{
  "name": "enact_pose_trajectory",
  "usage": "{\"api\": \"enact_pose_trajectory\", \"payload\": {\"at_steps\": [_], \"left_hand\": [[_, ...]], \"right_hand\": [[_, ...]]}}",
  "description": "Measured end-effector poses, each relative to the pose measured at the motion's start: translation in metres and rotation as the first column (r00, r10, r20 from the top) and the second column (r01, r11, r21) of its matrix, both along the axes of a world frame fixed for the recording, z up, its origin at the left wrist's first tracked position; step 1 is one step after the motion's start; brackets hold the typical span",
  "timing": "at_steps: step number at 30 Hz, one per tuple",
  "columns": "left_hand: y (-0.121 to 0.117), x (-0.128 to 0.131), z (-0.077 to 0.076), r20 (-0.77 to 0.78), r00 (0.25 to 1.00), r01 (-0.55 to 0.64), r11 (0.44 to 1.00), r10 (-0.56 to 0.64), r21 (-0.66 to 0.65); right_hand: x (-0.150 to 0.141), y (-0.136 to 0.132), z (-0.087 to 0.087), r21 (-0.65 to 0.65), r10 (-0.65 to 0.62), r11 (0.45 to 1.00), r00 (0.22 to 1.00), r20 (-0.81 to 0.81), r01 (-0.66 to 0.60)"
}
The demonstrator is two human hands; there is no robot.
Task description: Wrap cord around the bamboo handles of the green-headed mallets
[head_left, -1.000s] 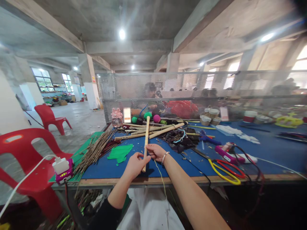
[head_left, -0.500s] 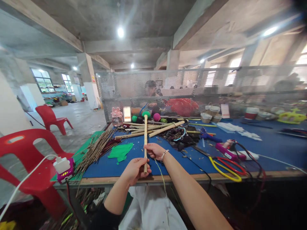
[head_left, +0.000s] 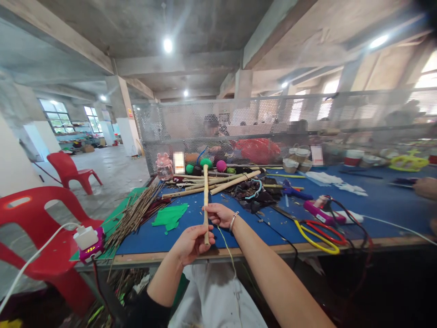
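A pale bamboo stick (head_left: 205,189) stands out in front of me over the table, pointing away. My left hand (head_left: 191,243) is closed around its near end. Higher on the stick, my right hand (head_left: 220,215) pinches it between thumb and fingers. From beneath the right hand a thin pale yellow string (head_left: 228,243) hangs past the table edge onto my lap. The stick's far end overlaps a green ball (head_left: 206,162). A scrap of green cloth (head_left: 170,216) lies left of the hands.
Thin twigs (head_left: 131,218) are heaped at left. Bamboo poles (head_left: 235,182) and dark netting (head_left: 252,196) lie ahead. Scissors with yellow and red handles (head_left: 319,243) and a purple power strip (head_left: 317,213) sit at right. Behind stands a perforated metal screen (head_left: 191,118). Another person's blurred hand (head_left: 426,187) shows far right.
My hands keep their hold on the bamboo stick. The view has turned slightly right. Another person's blurred hand has come into view at the right edge.
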State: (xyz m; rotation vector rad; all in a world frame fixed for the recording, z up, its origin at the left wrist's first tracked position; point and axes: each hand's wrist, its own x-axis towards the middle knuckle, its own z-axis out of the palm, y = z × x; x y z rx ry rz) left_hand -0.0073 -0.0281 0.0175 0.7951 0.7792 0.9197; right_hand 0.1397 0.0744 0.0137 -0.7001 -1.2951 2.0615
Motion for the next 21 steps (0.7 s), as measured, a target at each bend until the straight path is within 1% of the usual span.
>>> {"api": "enact_pose_trajectory", "payload": {"at_steps": [1,2,3,4,6,8,10,12,13,14,15,16,18,19,20,21], "left_hand": [[-0.001,0.000,-0.001,0.011,1.000,0.022,1.000,-0.022,-0.014],[0.000,-0.001,-0.001,-0.011,0.999,0.045,0.999,-0.046,-0.023],[0.000,-0.002,0.000,-0.059,0.996,0.060,0.998,-0.061,-0.020],[0.002,-0.003,0.001,-0.122,0.991,0.051,0.999,-0.050,0.001],[0.007,-0.006,0.006,-0.243,0.969,-0.031,0.996,0.051,0.083],[0.012,-0.011,0.009,-0.324,0.926,-0.145,0.974,0.196,0.177],[0.016,-0.017,0.009,-0.381,0.869,-0.228,0.939,0.315,0.256],[0.017,-0.024,0.006,-0.421,0.802,-0.273,0.887,0.423,0.372],[0.015,-0.026,0.005,-0.429,0.761,-0.285,0.844,0.487,0.454],[0.013,-0.027,0.003,-0.428,0.712,-0.286,0.787,0.556,0.547],[0.010,-0.028,0.002,-0.415,0.657,-0.274,0.712,0.629,0.646],[0.007,-0.027,0.002,-0.386,0.601,-0.244,0.620,0.700,0.745],[-0.001,-0.024,0.004,-0.294,0.498,-0.127,0.404,0.816,0.906],[-0.005,-0.022,0.007,-0.244,0.456,-0.047,0.297,0.856,0.954],[-0.008,-0.019,0.010,-0.200,0.421,0.042,0.201,0.885,0.979],[-0.010,-0.017,0.014,-0.166,0.392,0.136,0.122,0.905,0.983]], "right_hand": [[-0.001,0.001,-0.002,0.016,-0.005,1.000,1.000,0.009,0.005],[-0.001,0.001,-0.003,0.031,-0.013,0.999,1.000,0.018,0.013],[-0.002,0.002,-0.004,0.041,-0.022,0.999,0.999,0.028,0.021],[-0.003,0.002,-0.004,0.048,-0.031,0.998,0.999,0.039,0.029],[-0.005,0.001,-0.003,0.059,-0.047,0.997,0.996,0.077,0.043],[-0.006,-0.006,0.001,0.091,-0.079,0.994,0.988,0.132,0.067],[-0.005,-0.018,0.007,0.136,-0.145,0.983,0.974,0.174,0.122],[0.001,-0.036,0.014,0.173,-0.224,0.966,0.956,0.188,0.192],[0.005,-0.046,0.017,0.189,-0.251,0.958,0.950,0.186,0.216],[0.010,-0.057,0.020,0.202,-0.263,0.953,0.947,0.185,0.225],[0.017,-0.068,0.023,0.212,-0.257,0.953,0.948,0.186,0.216],[0.024,-0.079,0.026,0.220,-0.240,0.955,0.952,0.190,0.197],[0.039,-0.100,0.031,0.234,-0.206,0.959,0.958,0.198,0.158],[0.047,-0.109,0.032,0.247,-0.201,0.957,0.962,0.185,0.153],[0.055,-0.115,0.034,0.253,-0.196,0.955,0.967,0.160,0.152],[0.062,-0.120,0.034,0.247,-0.189,0.957,0.974,0.125,0.154]]}}
